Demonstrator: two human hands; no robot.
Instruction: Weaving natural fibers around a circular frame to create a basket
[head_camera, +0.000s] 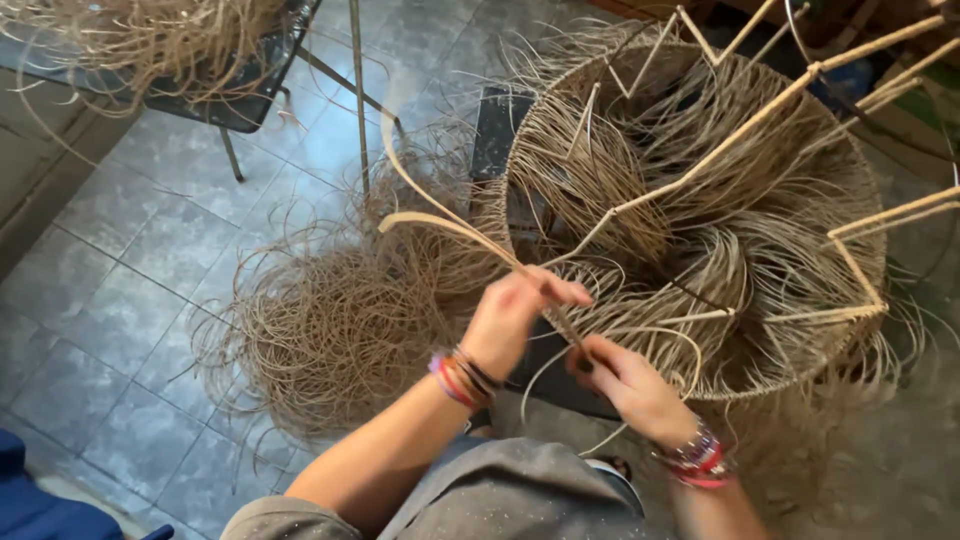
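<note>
Head view, frame centre: left hand (510, 315) pinches a flat cane strip (440, 225); right hand (625, 380) seems clamped on strands at the woven frame (860, 200).

There are two hands, one round woven frame (690, 200), one loose fibre heap (330, 320) and one chair (240, 100).

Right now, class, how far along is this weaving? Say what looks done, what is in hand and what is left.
Done: the round rim of the frame is wrapped, as are its angled rods. In hand: the left hand and right hand pinch a flat strip. Left: loose strands hang unwoven inside, with a pile on the floor.
</note>
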